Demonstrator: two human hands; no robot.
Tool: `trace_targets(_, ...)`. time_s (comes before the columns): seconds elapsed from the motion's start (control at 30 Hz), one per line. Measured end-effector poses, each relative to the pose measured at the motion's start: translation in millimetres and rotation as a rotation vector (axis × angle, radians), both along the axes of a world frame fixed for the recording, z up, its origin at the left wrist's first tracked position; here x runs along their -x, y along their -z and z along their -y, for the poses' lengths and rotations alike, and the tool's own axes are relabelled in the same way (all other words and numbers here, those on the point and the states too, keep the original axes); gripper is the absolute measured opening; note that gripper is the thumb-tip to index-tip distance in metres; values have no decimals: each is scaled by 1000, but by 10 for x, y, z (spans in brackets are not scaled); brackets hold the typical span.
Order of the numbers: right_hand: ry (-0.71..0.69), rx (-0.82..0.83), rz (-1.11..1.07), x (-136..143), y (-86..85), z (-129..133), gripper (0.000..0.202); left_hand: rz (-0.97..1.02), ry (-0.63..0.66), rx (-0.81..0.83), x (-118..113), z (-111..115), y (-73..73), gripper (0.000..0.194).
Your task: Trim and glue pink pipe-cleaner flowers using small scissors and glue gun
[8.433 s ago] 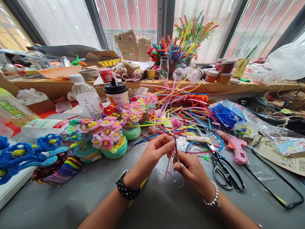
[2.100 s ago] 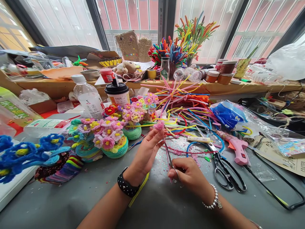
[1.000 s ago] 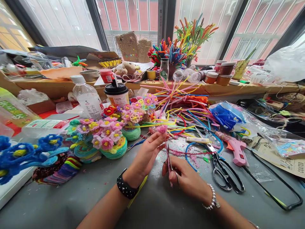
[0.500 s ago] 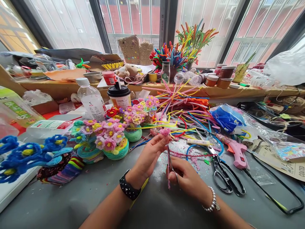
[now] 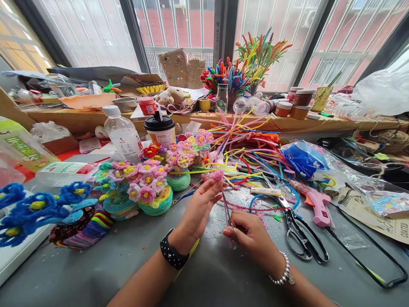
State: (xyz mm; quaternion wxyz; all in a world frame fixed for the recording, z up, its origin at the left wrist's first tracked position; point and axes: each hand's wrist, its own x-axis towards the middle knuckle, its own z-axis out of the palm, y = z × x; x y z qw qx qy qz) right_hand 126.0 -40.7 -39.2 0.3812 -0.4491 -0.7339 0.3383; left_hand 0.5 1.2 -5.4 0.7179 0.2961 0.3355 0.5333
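Observation:
Between thumb and fingers, my left hand [image 5: 200, 209] pinches a small fuzzy pink flower piece [image 5: 217, 175] above the grey table. A thin pink strand hangs below it, blurred near its lower end. My right hand [image 5: 251, 232] is closed around small scissors [image 5: 232, 219], whose blades point up toward the left fingertips beside the strand. Pink fuzz and glitter lie on the table under the hands. To the left of my hands stands a pot of pink pipe-cleaner flowers [image 5: 148, 183].
Large black-handled scissors [image 5: 302, 236], a pink glue gun [image 5: 316, 204] and its cable lie at the right. Loose pipe cleaners [image 5: 249, 145] are heaped behind the hands. Blue flowers [image 5: 38, 207], a bottle [image 5: 123, 132] and a lidded cup [image 5: 159, 129] stand left.
The pink flower piece and my left fingertips have shifted slightly left. The small scissors in my right hand have tilted, and their blades now lean further left.

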Motion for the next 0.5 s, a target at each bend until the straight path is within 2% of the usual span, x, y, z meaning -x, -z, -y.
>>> trace_targets(0.5,2,43,-21,23,-26,22,52,43,-33,5,-20,-16,25,12)
